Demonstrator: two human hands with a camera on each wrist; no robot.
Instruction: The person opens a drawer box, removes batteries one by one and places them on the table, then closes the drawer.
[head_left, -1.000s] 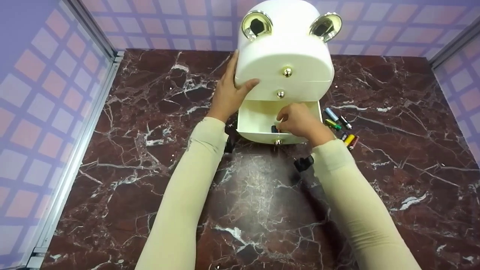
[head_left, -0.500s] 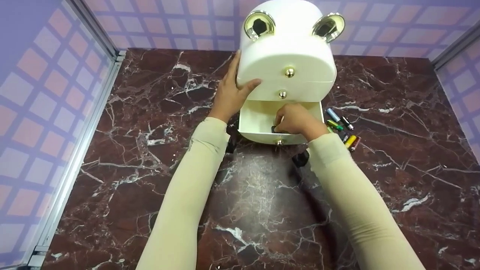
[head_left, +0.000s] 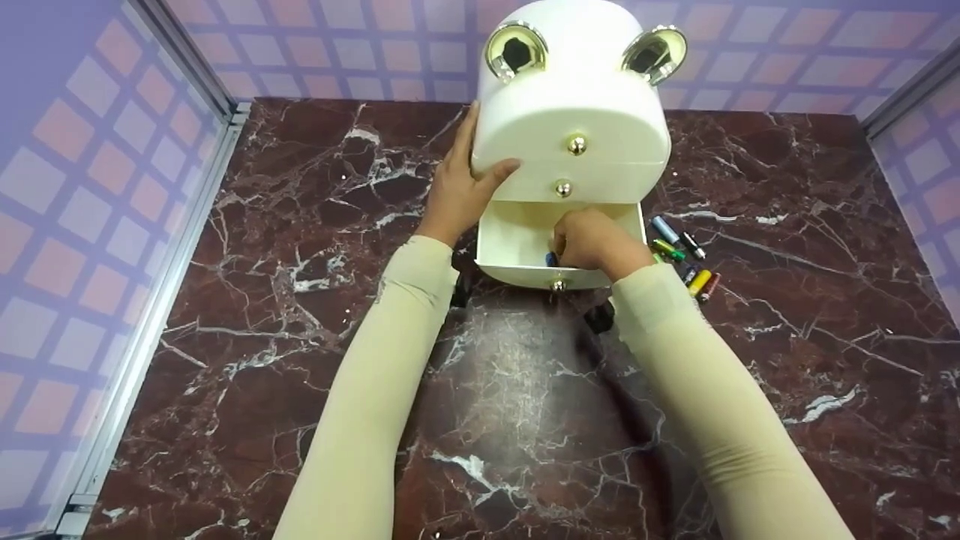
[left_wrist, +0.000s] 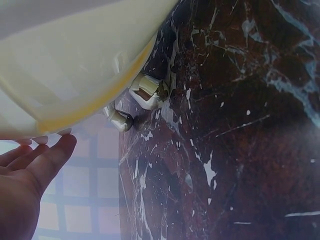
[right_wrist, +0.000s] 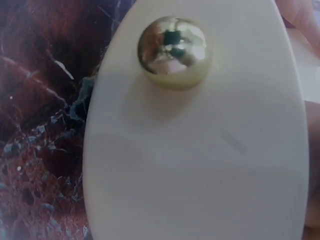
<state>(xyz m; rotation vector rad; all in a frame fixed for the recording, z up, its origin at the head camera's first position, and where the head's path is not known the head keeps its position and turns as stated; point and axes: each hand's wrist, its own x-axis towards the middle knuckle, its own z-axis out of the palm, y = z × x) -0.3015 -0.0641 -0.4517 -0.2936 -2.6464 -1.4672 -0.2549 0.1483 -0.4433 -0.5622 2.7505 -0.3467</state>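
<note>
A white cabinet [head_left: 577, 90] with gold ball knobs stands at the back of the table, its lowest drawer [head_left: 510, 232] pulled out. My left hand [head_left: 454, 191] rests against the cabinet's left side, thumb on the front edge; its straight fingers [left_wrist: 55, 157] show in the left wrist view. Inside the drawer, my right hand [head_left: 592, 240] has curled fingers around a small dark blue battery [head_left: 551, 259], mostly hidden by the hand. The drawer front [right_wrist: 200, 150] and its knob [right_wrist: 173, 50] fill most of the right wrist view.
Several coloured batteries lie right of the drawer, among them a light blue one [head_left: 664, 229], a green one [head_left: 667, 249] and a yellow one [head_left: 699, 281]. Two gold-rimmed round pieces [head_left: 654, 56] stick up from the cabinet top. Patterned walls border the marbled table [head_left: 337, 247].
My right hand has lowered deeper into the drawer and shifted slightly left, covering more of the small dark piece seen there before. My left hand stays on the cabinet.
</note>
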